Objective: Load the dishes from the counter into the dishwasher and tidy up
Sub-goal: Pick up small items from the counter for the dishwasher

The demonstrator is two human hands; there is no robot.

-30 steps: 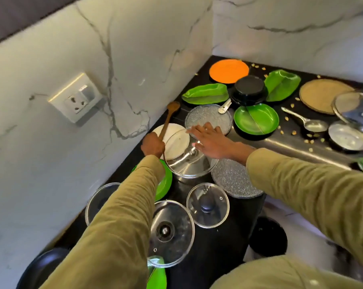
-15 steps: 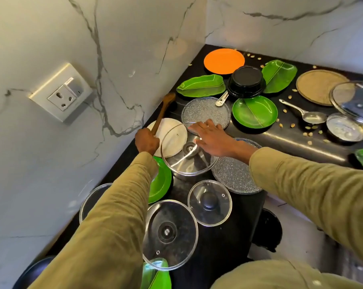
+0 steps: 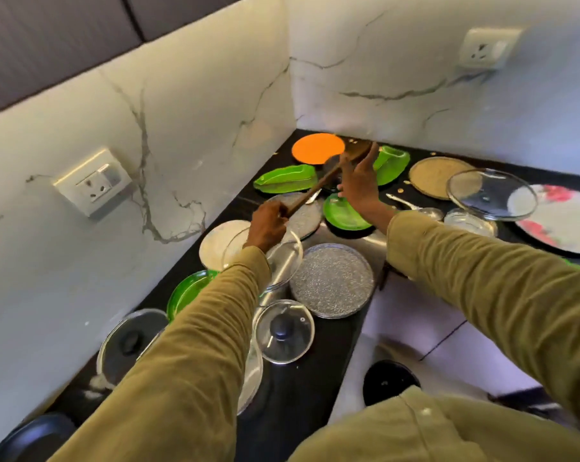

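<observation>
Counter [image 3: 315, 388]: black, glossy, running into a corner, crowded with dishes.
Walls [image 3: 188, 135]: white marble-look panels with grey veins; one socket plate [image 3: 92, 183] on the left wall, another socket [image 3: 485, 48] on the far wall.
Writing: none legible on sockets or dishes.
Left hand [image 3: 268, 225]: fingers curled round the near end of a wooden spoon [image 3: 328, 176], held slanted above the dishes.
Right hand [image 3: 360, 181]: raised, fingers straight, touching the far end of the spoon near the corner.
Near dishes: glass lid [image 3: 283, 331] with dark knob, speckled grey plate [image 3: 331, 280], larger glass lid [image 3: 282, 258] under the left wrist, white plate [image 3: 215, 245], green plate [image 3: 185, 288].
Far dishes: orange plate [image 3: 316, 148], green leaf-shaped tray [image 3: 285, 183], round green plate [image 3: 343, 213], tan round board [image 3: 435, 176], tilted glass lid [image 3: 491, 195], flowered plate [image 3: 561, 218].
Crumbs: scattered near the corner.
</observation>
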